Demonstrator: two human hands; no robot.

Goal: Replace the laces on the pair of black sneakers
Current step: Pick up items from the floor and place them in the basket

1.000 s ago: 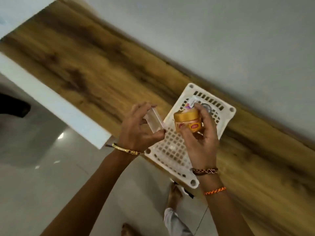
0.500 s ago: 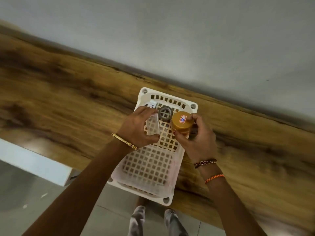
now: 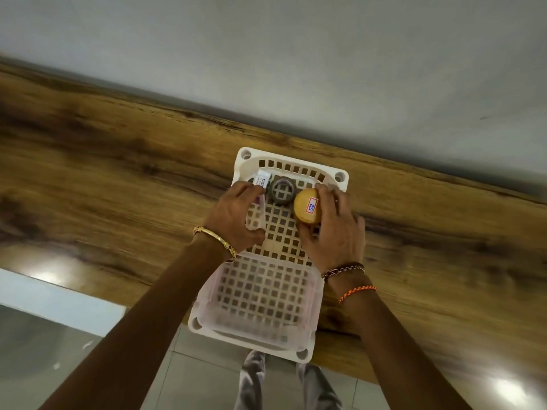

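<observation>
No sneakers or laces are in view. A white perforated plastic basket (image 3: 313, 329) lies on a wooden shelf (image 3: 118, 179), its near end overhanging the edge. My left hand (image 3: 233, 217) holds a small clear plastic case (image 3: 261, 211) inside the basket's far left part. My right hand (image 3: 331, 232) grips a round gold jar (image 3: 307, 207) with a white sticker on its lid, low over the basket's far right part.
A grey tape roll (image 3: 282, 190) and a small white box (image 3: 262, 180) lie at the basket's far end. A pale wall (image 3: 296, 69) stands behind the shelf. My trouser legs (image 3: 251, 383) and the tiled floor (image 3: 59, 350) show below.
The view has swung right and centred on the basket. Both hands have lowered the clear case and the gold jar into the basket's far end.
</observation>
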